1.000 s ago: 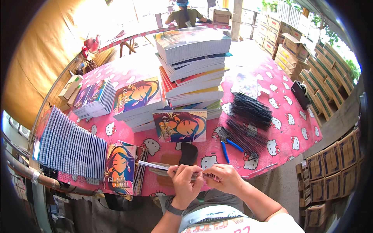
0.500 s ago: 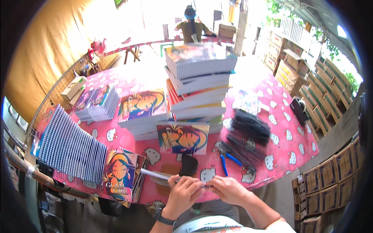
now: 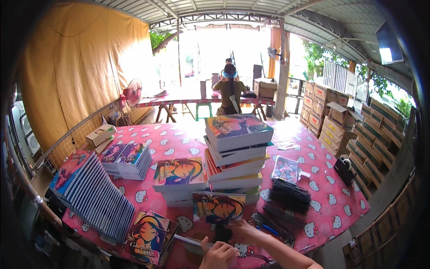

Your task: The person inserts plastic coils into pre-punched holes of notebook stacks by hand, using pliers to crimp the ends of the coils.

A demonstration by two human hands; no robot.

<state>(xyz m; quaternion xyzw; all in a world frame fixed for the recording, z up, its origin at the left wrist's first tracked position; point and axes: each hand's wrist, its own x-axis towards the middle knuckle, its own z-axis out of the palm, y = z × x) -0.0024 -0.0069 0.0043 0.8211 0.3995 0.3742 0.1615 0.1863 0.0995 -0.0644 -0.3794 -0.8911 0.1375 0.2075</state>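
My left hand (image 3: pixel 218 255) is closed on the end of a thin notebook (image 3: pixel 191 241) lying edge-on near the front of the table. My right hand (image 3: pixel 244 232) reaches over the table with fingers extended, beside a black object (image 3: pixel 223 233) whose kind I cannot make out. Just beyond it, a notebook with an illustrated cover (image 3: pixel 218 207) leans upright against the tall stack of books (image 3: pixel 237 157). Blue-handled pliers (image 3: pixel 270 230) lie partly hidden behind my right forearm, next to the black binding coils (image 3: pixel 290 197).
At left stand a long leaning row of spiral notebooks (image 3: pixel 96 197) and a smaller pile with a face cover (image 3: pixel 148 237). More books (image 3: pixel 179 172) are stacked centre-left. Cartons (image 3: pixel 376 139) line the right side. A person (image 3: pixel 230 89) sits at a far table near a fan (image 3: pixel 133 92).
My right hand has left my left hand and moved forward to the black object. The view has tilted up, so the table appears lower. My left hand stays at the notebook's end.
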